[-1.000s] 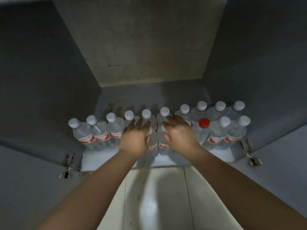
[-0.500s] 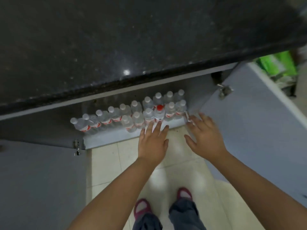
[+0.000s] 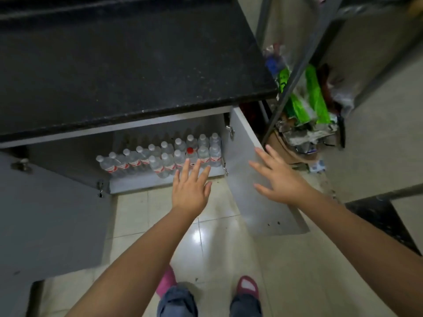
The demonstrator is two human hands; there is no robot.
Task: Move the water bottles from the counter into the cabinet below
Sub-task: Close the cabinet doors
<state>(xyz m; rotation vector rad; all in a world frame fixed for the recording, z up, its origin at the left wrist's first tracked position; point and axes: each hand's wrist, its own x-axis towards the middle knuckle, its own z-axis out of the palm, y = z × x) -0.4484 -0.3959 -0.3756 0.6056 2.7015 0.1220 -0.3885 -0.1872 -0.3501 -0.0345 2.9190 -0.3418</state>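
Observation:
Several clear water bottles with white caps and red labels stand in two rows on the cabinet floor; one bottle with a red cap is in the front row. My left hand hovers open just in front of the cabinet, holding nothing. My right hand is open with fingers spread over the inner face of the right cabinet door. The black counter above shows no bottles.
Both grey cabinet doors stand open; the left door swings out at left. A metal rack with green bags and clutter stands to the right. Pale floor tiles and my feet are below.
My hands let go of the bottles and pulled back out of the cabinet. The view rose from inside the cabinet to above the counter, and my right hand moved over to the right door.

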